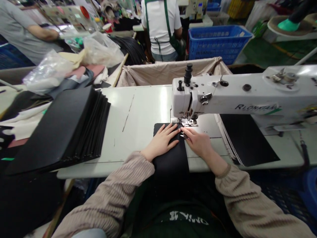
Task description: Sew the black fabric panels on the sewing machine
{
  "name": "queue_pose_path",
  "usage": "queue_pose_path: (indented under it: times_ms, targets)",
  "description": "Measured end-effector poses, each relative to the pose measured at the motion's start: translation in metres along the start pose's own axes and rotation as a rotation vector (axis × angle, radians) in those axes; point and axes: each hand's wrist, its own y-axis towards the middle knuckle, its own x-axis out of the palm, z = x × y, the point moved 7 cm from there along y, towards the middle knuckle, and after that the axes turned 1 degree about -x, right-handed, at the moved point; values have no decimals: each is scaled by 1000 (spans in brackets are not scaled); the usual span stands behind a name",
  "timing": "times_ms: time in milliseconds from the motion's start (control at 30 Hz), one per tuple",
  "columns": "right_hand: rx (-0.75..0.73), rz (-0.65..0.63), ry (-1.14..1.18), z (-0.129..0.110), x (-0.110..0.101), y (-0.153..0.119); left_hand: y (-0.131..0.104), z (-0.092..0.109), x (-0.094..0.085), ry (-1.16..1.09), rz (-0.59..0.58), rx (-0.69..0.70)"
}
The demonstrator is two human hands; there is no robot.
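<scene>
A black leather-like panel [170,162] lies under the presser foot [189,122] of a white sewing machine [223,96] and hangs over the table's front edge. My left hand [163,140] rests flat on the panel with fingers spread, just left of the foot. At the panel's right edge, close in front of the foot, is my right hand [198,140], its fingertips on that edge. Small metal thread snips [182,135] stick out from under its fingers; their handles are hidden in the palm.
A tall stack of black panels [81,129] stands on the left of the table [133,132]. More black panels [247,138] lie right, under the machine arm. Behind are a cloth-lined bin [153,74], a blue crate [218,43] and a person [162,29] facing away.
</scene>
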Motion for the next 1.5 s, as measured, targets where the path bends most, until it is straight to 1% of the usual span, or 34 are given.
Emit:
queue_pose_path:
  times_ms: [267,500,733,967,1100,1300,1500]
  targets:
    - [2,-67,-64,-1,1,2,0,1,0,4,10,-59]
    - [2,-103,-90,-1,2,3,3,-1,0,-25,-4,-18]
    - [-4,-69,-64,0,2,2,3,0,-2,-55,17,-20]
    - [9,-83,-79,-1,2,3,5,-2,-3,-63,27,-19]
    - [7,-64,-59,0,2,2,6,-3,-3,-70,36,-12]
    - [-8,-34,-22,1,2,1,5,-6,-4,-83,51,17]
    - [-2,-33,-24,1,2,1,1,-4,-7,-85,104,75]
